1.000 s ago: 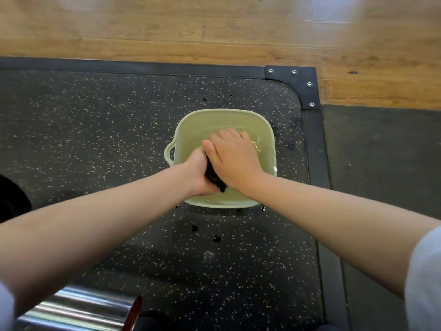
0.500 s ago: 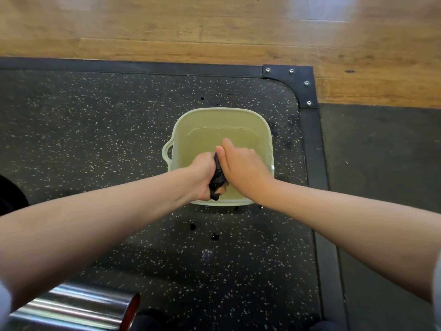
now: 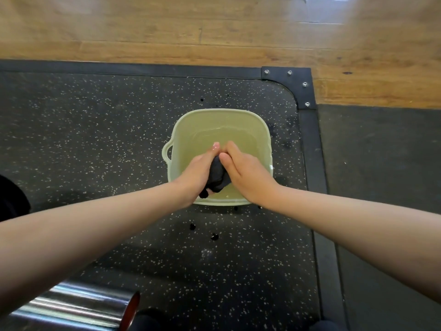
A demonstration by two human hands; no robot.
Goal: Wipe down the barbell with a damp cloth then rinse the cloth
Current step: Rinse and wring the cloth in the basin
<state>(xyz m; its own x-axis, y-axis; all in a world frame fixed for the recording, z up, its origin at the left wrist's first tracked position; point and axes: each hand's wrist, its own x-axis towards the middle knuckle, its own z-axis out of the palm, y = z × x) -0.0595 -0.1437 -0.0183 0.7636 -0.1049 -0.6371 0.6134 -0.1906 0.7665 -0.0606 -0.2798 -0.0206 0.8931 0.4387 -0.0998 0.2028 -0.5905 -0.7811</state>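
Observation:
A dark wet cloth (image 3: pixel 217 176) is bunched between my two hands over a pale green basin (image 3: pixel 238 115) that holds water. My left hand (image 3: pixel 199 173) grips the cloth from the left, thumb stretched forward. Pressing on it from the right is my right hand (image 3: pixel 248 174). Most of the cloth is hidden by my palms; a dark end hangs out near my left wrist. The shiny steel sleeve of the barbell (image 3: pixel 78 306) lies at the bottom left, apart from both hands.
The basin stands on a black speckled rubber mat (image 3: pixel 95 139) with a dark border and a bolted corner plate (image 3: pixel 293 84). Water drops (image 3: pixel 202 231) dot the mat in front of the basin. Wooden floor (image 3: pixel 214 27) lies beyond; a plain dark mat (image 3: pixel 381 163) is at right.
My hands have gone from a stacked grip down in the basin to holding the cloth side by side, and more of the cloth now shows between them.

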